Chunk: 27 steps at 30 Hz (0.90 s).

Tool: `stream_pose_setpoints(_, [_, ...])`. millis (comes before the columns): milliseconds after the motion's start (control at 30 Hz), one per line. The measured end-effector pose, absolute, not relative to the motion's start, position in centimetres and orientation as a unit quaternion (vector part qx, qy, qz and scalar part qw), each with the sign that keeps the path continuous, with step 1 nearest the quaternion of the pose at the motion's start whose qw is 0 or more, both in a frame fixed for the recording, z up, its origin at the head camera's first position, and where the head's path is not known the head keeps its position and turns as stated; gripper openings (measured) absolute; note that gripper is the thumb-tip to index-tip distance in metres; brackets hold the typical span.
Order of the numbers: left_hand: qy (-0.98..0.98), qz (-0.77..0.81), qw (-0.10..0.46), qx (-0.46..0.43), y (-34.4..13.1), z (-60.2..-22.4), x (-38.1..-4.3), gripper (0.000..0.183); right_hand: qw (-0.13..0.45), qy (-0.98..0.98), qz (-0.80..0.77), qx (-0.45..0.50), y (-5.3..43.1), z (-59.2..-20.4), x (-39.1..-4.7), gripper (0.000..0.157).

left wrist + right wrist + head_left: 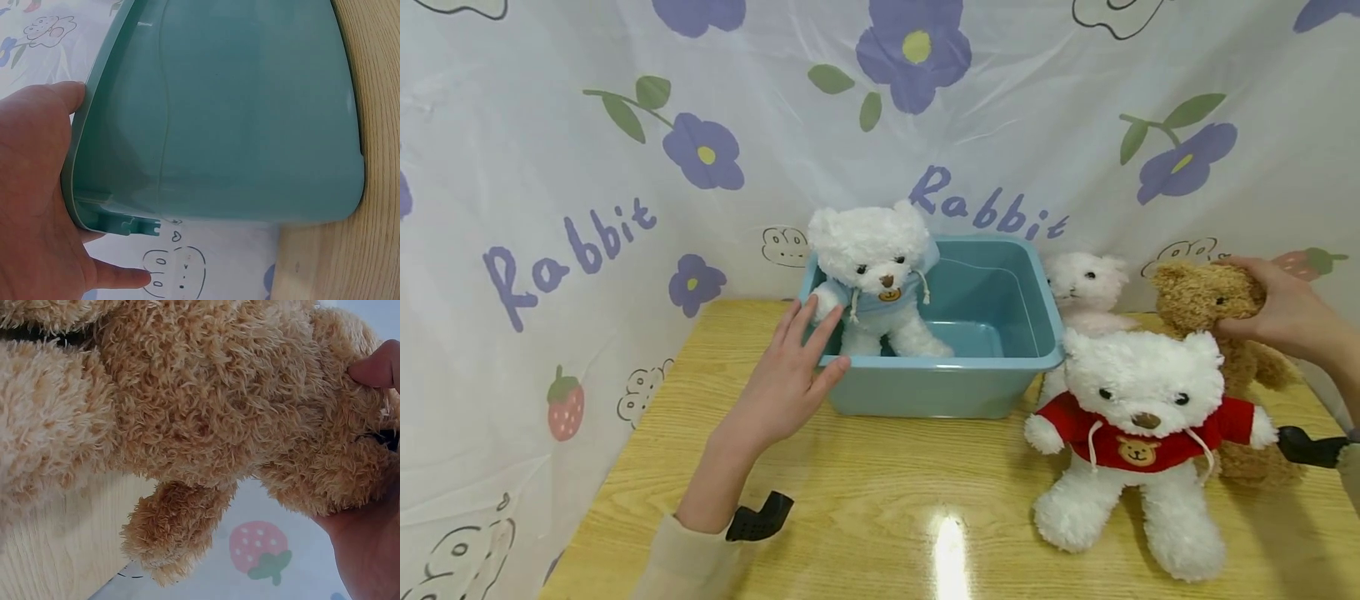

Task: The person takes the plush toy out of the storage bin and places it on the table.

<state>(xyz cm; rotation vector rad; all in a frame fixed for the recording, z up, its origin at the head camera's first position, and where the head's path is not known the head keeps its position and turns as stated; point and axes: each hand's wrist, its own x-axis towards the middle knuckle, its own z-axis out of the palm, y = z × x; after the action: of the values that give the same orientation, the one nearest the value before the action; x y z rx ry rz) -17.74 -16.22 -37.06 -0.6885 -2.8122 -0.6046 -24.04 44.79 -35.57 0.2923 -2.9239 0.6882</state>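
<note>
My left hand [786, 383] rests at the left front corner of a blue-green plastic bin [925, 387], fingers spread over the rim. In the left wrist view the thumb touches the rim and one finger points out past the corner. Inside the bin, at its left, a white teddy bear in a light blue hoodie [883, 292] sits beside those fingers. On the right, my right hand [1281, 308] grips the head of a brown teddy bear [194, 394]. The thumb presses into its fur in the right wrist view. The bear's lower body is partly hidden in the head view.
A white teddy bear in a red hoodie [1142, 442] stands in front of the brown one. Behind it, a pale plush toy [1086, 283] stands against the bin's right side. All rest on a wooden table [865, 500] before a printed cloth [775, 50].
</note>
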Motion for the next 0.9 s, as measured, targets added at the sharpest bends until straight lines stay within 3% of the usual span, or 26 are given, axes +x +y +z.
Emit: stream_pose_setpoints(900, [-0.946,-0.204,0.099,-0.233,-16.2,-37.2,-17.8,0.068,0.079,-0.954,0.272,0.100,45.0,-37.8,-24.8,0.091])
